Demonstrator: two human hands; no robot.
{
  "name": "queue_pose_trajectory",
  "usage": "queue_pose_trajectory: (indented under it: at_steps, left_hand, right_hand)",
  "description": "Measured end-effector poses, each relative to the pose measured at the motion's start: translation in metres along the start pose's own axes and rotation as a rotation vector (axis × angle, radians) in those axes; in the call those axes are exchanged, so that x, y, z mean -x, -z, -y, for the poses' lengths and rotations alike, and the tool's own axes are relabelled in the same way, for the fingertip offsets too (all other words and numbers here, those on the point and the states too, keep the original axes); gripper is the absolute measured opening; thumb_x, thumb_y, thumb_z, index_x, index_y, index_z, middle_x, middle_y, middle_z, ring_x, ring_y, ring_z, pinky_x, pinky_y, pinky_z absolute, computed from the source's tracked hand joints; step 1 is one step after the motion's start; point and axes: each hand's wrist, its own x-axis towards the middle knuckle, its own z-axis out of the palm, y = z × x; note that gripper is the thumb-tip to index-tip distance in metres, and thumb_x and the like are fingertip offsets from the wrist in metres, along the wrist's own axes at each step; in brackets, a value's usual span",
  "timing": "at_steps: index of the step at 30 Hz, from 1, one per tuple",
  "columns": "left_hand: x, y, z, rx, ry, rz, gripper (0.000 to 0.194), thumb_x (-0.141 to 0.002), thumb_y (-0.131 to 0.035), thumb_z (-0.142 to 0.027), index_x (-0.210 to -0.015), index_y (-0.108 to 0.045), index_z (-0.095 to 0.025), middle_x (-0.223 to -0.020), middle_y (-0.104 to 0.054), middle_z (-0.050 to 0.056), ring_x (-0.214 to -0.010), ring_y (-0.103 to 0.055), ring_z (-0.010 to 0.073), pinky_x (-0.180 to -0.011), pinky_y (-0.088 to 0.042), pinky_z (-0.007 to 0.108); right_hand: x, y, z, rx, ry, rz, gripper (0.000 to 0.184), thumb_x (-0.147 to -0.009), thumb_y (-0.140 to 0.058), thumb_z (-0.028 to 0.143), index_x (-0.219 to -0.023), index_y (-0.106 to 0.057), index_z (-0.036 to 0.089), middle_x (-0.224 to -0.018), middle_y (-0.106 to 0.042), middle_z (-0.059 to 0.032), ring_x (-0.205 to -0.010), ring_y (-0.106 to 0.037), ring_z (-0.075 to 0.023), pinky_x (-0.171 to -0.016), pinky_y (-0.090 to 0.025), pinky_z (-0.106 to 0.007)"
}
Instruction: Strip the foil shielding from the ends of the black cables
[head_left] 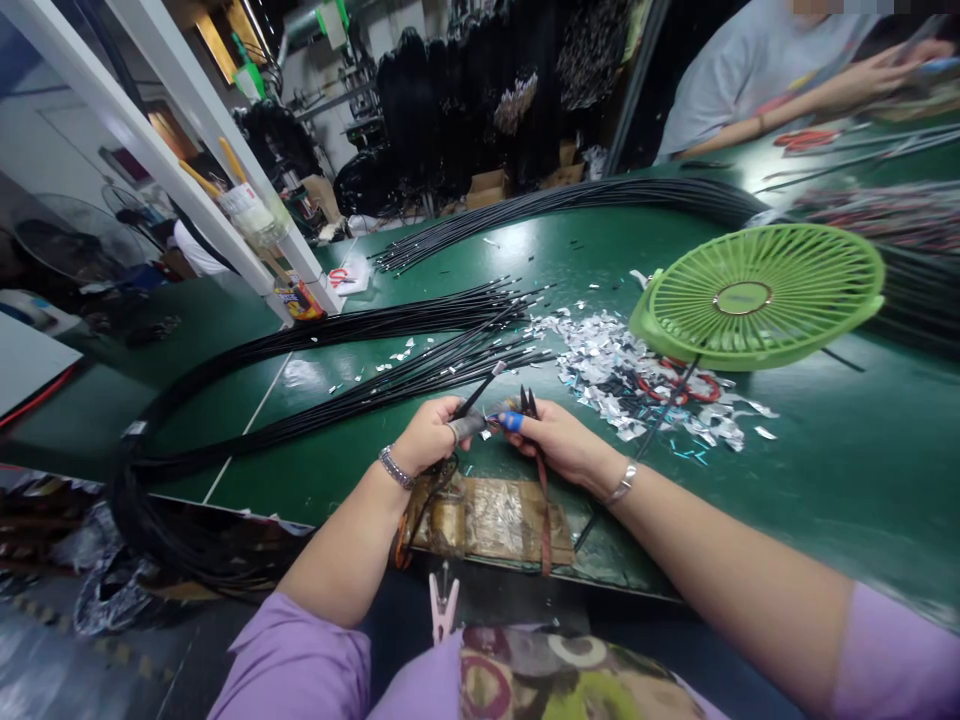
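Observation:
Near the table's front edge, my left hand (431, 435) is closed on a black cable (477, 392); its thumb is wrapped in grey. Close by on the right, my right hand (562, 442) has blue tape around its thumb. Its fingers close around a dark tool with two pointed tips (529, 402), snips or pliers; the handles are mostly hidden. Thin wire ends show between the two thumbs, too small to make out clearly. Below the hands lies a tape-covered board (502, 510), with a brown strap (546, 515) across it.
Bundled black cables (360, 395) curve over the green table at left; another bundle (585, 195) lies behind. White and blue scraps (607, 365) are heaped right of centre, beside a green fan (757, 295). White posts (180, 140) rise at left. A co-worker (750, 80) sits at far right.

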Motion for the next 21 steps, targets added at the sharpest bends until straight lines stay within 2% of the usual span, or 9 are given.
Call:
queue_pose_trajectory:
  at_steps: [3, 8, 12, 15, 18, 21]
  left_hand:
    - [-0.001, 0.0, 0.002, -0.008, -0.002, -0.003, 0.032, -0.07, -0.07, -0.042, -0.077, -0.059, -0.013, -0.048, -0.051, -0.006, -0.033, -0.031, 0.0025, -0.036, -0.018, 0.019]
    - [-0.001, 0.0, 0.002, -0.001, -0.04, -0.004, 0.036, -0.067, -0.072, -0.046, -0.07, -0.056, -0.014, -0.047, -0.051, -0.005, -0.036, -0.033, 0.0028, -0.038, -0.022, 0.019]
    - [0.001, 0.001, -0.003, 0.073, -0.017, 0.027, 0.045, -0.061, -0.076, -0.053, -0.07, -0.056, -0.014, -0.044, -0.047, -0.007, -0.034, -0.031, 0.0023, -0.037, -0.02, 0.019]
    - [0.003, 0.004, -0.005, 0.13, 0.005, 0.044, 0.052, -0.057, -0.076, -0.059, -0.072, -0.057, -0.013, -0.042, -0.046, -0.008, -0.032, -0.027, 0.0014, -0.034, -0.015, 0.019]
    - [0.003, 0.006, -0.005, 0.181, 0.008, 0.041, 0.057, -0.053, -0.079, -0.061, -0.076, -0.058, -0.013, -0.042, -0.046, -0.008, -0.031, -0.026, 0.0011, -0.034, -0.012, 0.019]
    - [0.004, 0.007, -0.005, 0.211, 0.002, 0.041, 0.058, -0.052, -0.08, -0.059, -0.076, -0.058, -0.011, -0.042, -0.044, -0.008, -0.032, -0.026, 0.0008, -0.035, -0.013, 0.019]
  right_hand:
    - [0.0, 0.0, -0.001, 0.064, 0.052, -0.023, 0.043, -0.058, -0.077, 0.054, -0.072, -0.056, 0.019, -0.054, -0.046, 0.0062, -0.047, -0.033, -0.007, -0.043, -0.025, -0.023]
    - [0.001, 0.004, -0.001, 0.349, 0.289, -0.048, 0.042, -0.066, -0.072, 0.059, -0.074, -0.061, 0.019, -0.067, -0.057, 0.0006, -0.061, -0.047, -0.013, -0.057, -0.04, -0.027]
    - [0.003, 0.014, 0.001, 0.496, 0.352, 0.036, 0.054, -0.084, -0.043, 0.07, -0.075, -0.062, 0.02, -0.061, -0.052, -0.0009, -0.059, -0.046, -0.0153, -0.056, -0.04, -0.029]
    - [0.005, 0.018, 0.005, 0.586, 0.422, 0.076, 0.062, -0.088, -0.028, 0.072, -0.077, -0.062, 0.021, -0.069, -0.056, -0.0051, -0.068, -0.052, -0.0194, -0.064, -0.045, -0.034]
    - [0.005, 0.019, 0.006, 0.668, 0.461, 0.097, 0.054, -0.089, -0.032, 0.068, -0.086, -0.061, 0.022, -0.08, -0.06, -0.0066, -0.075, -0.053, -0.0207, -0.073, -0.047, -0.037]
    - [0.004, 0.019, 0.006, 0.732, 0.486, 0.105, 0.044, -0.091, -0.039, 0.061, -0.09, -0.06, 0.022, -0.08, -0.06, -0.0057, -0.074, -0.052, -0.02, -0.075, -0.046, -0.037]
